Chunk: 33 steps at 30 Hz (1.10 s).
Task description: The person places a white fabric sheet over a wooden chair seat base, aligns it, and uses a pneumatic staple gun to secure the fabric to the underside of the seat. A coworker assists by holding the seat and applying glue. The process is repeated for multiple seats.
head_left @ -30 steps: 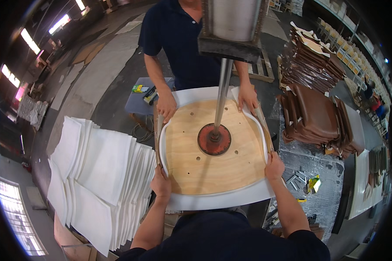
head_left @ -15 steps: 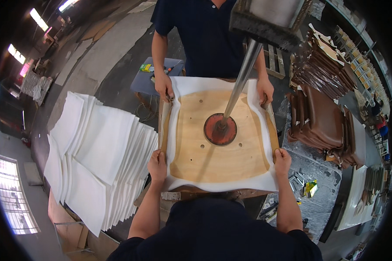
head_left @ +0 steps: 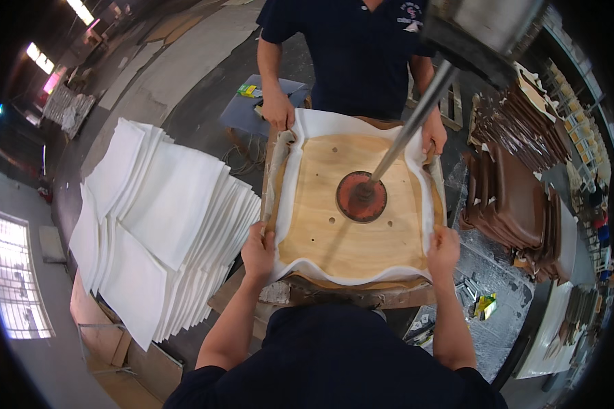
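A pale wooden seat board [head_left: 320, 184] with several drilled holes lies on white padding [head_left: 320, 121] that curls up round its edges. Outside the padding runs a tan-brown cover [head_left: 271, 178]. At the near left corner my left hand [head_left: 258, 252] is closed on the cover's edge. My right hand [head_left: 443, 253] grips the same edge at the near right corner, slightly blurred. A red round press disc [head_left: 361, 196] on a slanting metal rod [head_left: 416, 119] rests on the board's middle. Opposite, a co-worker's two hands hold the cover at the far corners.
A tall stack of white padding sheets [head_left: 164, 204] stands at left. Stacked brown cushions or covers [head_left: 505, 198] lie at right, beside a plastic-covered table [head_left: 491, 273] with small tools. A grey stool [head_left: 280, 95] stands beside the co-worker. The press head [head_left: 477, 41] hangs above.
The near edge of padding and cover has been drawn up closer round the board, and the cover's left side stands up more. Both my hands have shifted with it. The whole view has tilted slightly.
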Tool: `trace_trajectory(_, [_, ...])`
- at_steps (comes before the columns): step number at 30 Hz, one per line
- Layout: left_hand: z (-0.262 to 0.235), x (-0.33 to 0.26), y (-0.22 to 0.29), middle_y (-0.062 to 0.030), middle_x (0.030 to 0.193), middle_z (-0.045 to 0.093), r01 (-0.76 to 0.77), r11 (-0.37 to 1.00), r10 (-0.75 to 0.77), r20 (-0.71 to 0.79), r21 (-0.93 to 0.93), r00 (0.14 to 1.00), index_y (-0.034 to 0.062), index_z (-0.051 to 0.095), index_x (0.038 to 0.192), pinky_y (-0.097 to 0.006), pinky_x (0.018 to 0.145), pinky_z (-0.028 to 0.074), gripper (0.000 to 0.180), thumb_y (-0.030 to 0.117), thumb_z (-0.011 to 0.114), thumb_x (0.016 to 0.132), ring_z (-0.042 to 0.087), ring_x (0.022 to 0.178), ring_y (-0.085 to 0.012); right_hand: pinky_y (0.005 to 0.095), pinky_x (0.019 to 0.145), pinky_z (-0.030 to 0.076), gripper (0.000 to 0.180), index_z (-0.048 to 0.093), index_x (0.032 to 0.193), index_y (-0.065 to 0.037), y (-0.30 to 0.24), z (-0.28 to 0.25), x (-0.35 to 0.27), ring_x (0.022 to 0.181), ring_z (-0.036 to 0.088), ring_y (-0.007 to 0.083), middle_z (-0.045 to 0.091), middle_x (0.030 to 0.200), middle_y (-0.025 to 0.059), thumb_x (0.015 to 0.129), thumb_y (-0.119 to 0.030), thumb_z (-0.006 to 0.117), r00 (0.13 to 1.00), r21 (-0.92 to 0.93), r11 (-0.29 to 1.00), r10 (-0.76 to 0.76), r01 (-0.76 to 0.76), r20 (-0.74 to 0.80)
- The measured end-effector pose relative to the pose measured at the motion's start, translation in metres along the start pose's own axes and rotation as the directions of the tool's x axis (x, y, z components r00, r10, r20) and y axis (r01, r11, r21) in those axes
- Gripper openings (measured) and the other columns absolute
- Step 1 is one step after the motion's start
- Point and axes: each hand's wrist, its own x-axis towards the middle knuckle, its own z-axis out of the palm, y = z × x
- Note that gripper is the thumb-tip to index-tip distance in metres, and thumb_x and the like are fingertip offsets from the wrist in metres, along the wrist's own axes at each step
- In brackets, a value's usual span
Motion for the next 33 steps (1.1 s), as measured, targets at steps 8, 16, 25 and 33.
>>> trace_trajectory(8, [-0.011, -0.028, -0.007, -0.0195, 0.117, 0.061, -0.230, 0.931, 0.171, 0.218, 0.282, 0.961, 0.0110, 0.064, 0.116, -0.056, 0.082, 0.061, 0.037, 0.026, 0.085, 0.089, 0.071, 0.102, -0.0455, 0.0404, 0.069, 0.062, 0.031, 0.079, 0.111, 0.006, -0.263, 0.134, 0.025, 0.075, 0.080, 0.0274, 0.081, 0.092, 0.0182, 0.099, -0.021, 0.071, 0.503, 0.414, 0.611, -0.029, -0.675, 0.864])
trace_trajectory(16, [-0.011, -0.013, -0.025, -0.0278, 0.111, 0.069, -0.264, 0.933, 0.174, 0.335, 0.245, 0.926, 0.0060, 0.064, 0.115, -0.061, 0.078, 0.062, 0.018, 0.013, 0.069, 0.099, 0.074, 0.086, -0.0514, 0.0393, 0.048, 0.054, 0.022, 0.073, 0.083, 0.002, -0.307, 0.175, -0.001, 0.058, 0.071, 0.0236, 0.073, 0.076, 0.0108, 0.098, -0.014, 0.074, 0.156, 0.135, 0.513, -0.003, -0.848, 0.988])
trace_trajectory(25, [-0.019, -0.010, -0.053, -0.0227, 0.112, 0.072, -0.304, 0.950, 0.312, 0.281, -0.073, 0.907, 0.0071, 0.072, 0.118, -0.056, 0.084, 0.059, 0.022, 0.017, 0.076, 0.099, 0.073, 0.095, -0.0482, 0.0348, 0.052, 0.054, 0.023, 0.072, 0.092, -0.003, -0.288, 0.161, -0.006, 0.056, 0.065, 0.0185, 0.068, 0.076, 0.0037, 0.105, -0.022, 0.073, 0.095, 0.114, 0.271, -0.082, -0.956, 0.992])
trace_trajectory(33, [-0.035, 0.002, -0.043, -0.0258, 0.110, 0.074, -0.385, 0.914, 0.294, 0.445, 0.130, 0.846, 0.0095, 0.068, 0.116, -0.062, 0.082, 0.059, 0.030, 0.034, 0.075, 0.099, 0.074, 0.097, -0.0522, 0.0399, 0.052, 0.057, 0.019, 0.077, 0.098, 0.003, -0.307, 0.171, -0.009, 0.056, 0.068, 0.0235, 0.071, 0.072, 0.0103, 0.100, -0.015, 0.072, 0.162, 0.196, 0.778, -0.123, -0.597, 0.979])
